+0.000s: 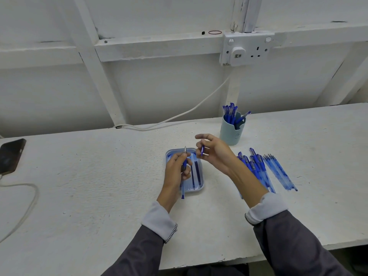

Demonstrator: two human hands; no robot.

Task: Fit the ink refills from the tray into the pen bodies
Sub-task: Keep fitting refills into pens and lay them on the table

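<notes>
My left hand [176, 168] grips a blue pen body [183, 189] upright over the tray, its metal tip [185, 149] pointing up. My right hand [215, 152] pinches a small blue pen cap [202, 150] just right of that tip, not touching it. Under my hands lies the light-blue tray [201, 187] with a few dark ink refills [196, 172] lying lengthwise in it. To the right, a pile of blue pens [256, 168] rests on the table beside a row of translucent blue pen bodies [280, 174].
A pale blue cup [231, 132] holding several blue pens stands behind my right hand. A black phone [11, 154] with a cable lies at the far left. A white cable [179, 116] runs from the wall socket [247, 48] down to the white table [99, 176].
</notes>
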